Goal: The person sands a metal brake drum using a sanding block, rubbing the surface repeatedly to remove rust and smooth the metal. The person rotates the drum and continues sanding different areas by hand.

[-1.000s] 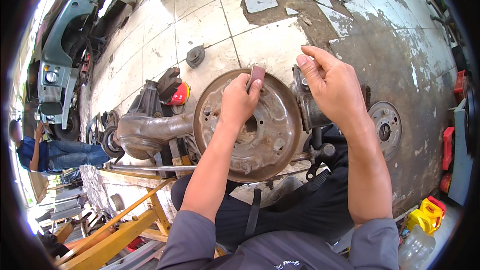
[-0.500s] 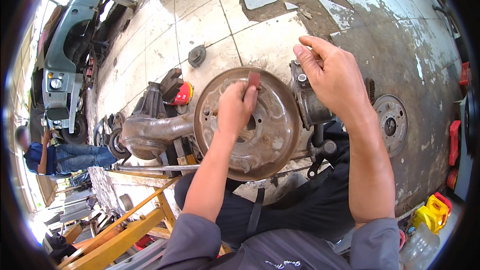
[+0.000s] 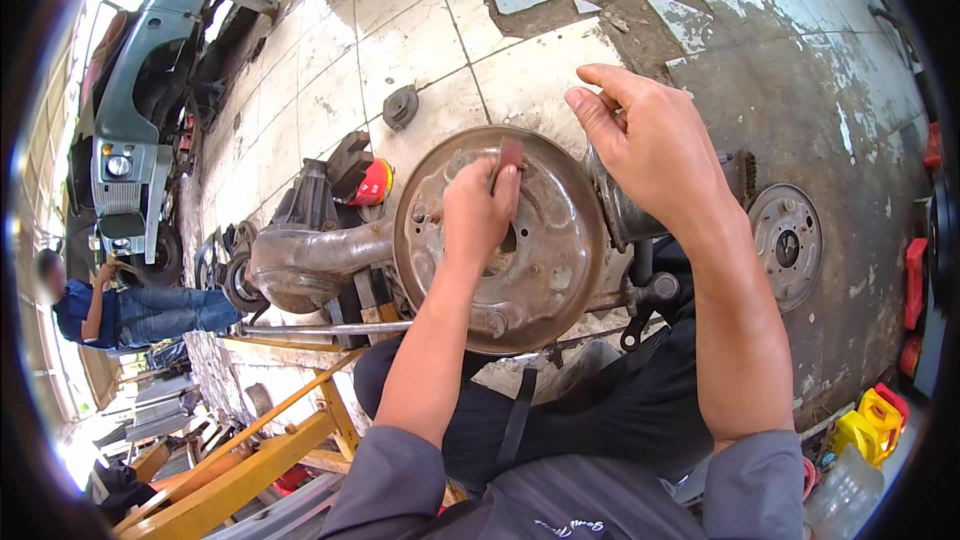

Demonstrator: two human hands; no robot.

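A round brown metal backing plate [image 3: 560,280] is mounted at the end of an axle housing [image 3: 330,260]. My left hand [image 3: 478,210] is closed on a flat reddish-brown piece of sandpaper [image 3: 511,151], held against the upper part of the plate's face. Further right, my right hand [image 3: 655,145] hovers with thumb and forefinger apart and the other fingers loosely curled. Nothing shows between them. Below that hand is a dark cylindrical metal hub [image 3: 632,210], partly hidden by it. The sandpaper's lower part is covered by my left fingers.
A second round plate [image 3: 788,250] lies on the floor at right. A red can [image 3: 372,183] and a small metal part [image 3: 400,107] are beyond the axle. Yellow wooden beams [image 3: 235,475] stand at lower left. A person [image 3: 120,310] and a vehicle [image 3: 135,110] are far left.
My right hand has shifted slightly left and toward the far side over the hub. My left hand still presses the sandpaper at nearly the same spot. The view has shifted a little.
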